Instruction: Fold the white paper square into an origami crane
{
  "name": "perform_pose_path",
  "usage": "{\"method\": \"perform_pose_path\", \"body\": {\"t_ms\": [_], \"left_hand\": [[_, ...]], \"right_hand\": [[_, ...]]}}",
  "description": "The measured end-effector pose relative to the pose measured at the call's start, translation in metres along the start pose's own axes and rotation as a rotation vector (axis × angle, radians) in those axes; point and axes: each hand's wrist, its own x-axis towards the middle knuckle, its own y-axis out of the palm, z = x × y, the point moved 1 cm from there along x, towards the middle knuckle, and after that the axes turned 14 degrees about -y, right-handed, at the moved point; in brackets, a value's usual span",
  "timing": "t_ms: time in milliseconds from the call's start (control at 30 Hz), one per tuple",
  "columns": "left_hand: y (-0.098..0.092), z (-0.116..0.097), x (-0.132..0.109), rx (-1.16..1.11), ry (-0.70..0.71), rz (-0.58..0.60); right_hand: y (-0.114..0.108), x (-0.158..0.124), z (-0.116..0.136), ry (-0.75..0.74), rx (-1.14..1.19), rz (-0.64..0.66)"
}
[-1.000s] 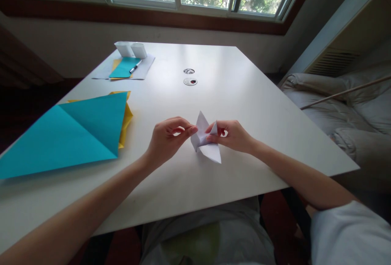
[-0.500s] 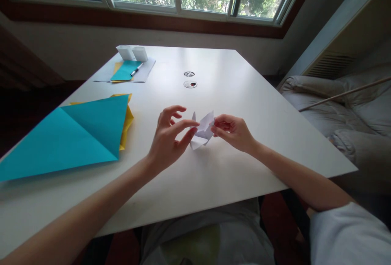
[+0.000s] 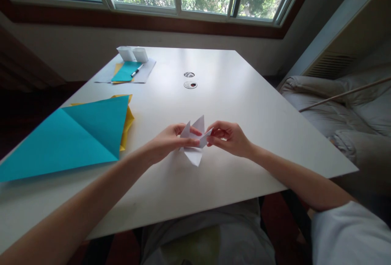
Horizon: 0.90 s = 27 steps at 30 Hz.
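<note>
A small white origami piece (image 3: 193,156) with several pointed flaps sits between my hands, just above or on the white table (image 3: 244,94). My left hand (image 3: 171,139) grips it from the left, thumb in front and fingers reaching over its middle. With thumb and fingertips, my right hand (image 3: 229,138) pinches the flap on the right side. Part of the folded paper is hidden behind my left fingers.
To the left lies a large creased turquoise sheet (image 3: 91,134) over yellow paper (image 3: 127,123). At the back left are small paper sheets (image 3: 125,73), a pen (image 3: 137,70) and two white containers (image 3: 140,55). Round cable holes (image 3: 190,85) mark the tabletop; a sofa (image 3: 317,94) stands right.
My left hand has lowered and closed onto the origami piece. The piece has turned, its flaps now spread more widely, and sits slightly nearer to me. My right hand still pinches its right side.
</note>
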Motion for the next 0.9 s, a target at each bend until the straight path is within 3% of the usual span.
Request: {"method": "perform_pose_path", "body": {"t_ms": [200,433,600,900], "left_hand": [[0.003,-0.002,-0.004,0.072,-0.109,0.001],[0.003,-0.002,-0.004,0.081,-0.172,0.014],[0.006,-0.004,-0.006,0.120,-0.217,0.049],[0.012,-0.006,-0.010,0.148,-0.146,-0.028]], "right_hand": [[-0.001,0.000,0.002,-0.052,-0.011,0.100],[-0.012,0.004,0.012,-0.388,-0.355,0.198],[-0.011,0.002,0.013,-0.421,-0.465,0.242],[-0.009,0.002,0.020,-0.490,-0.620,0.276]]}}
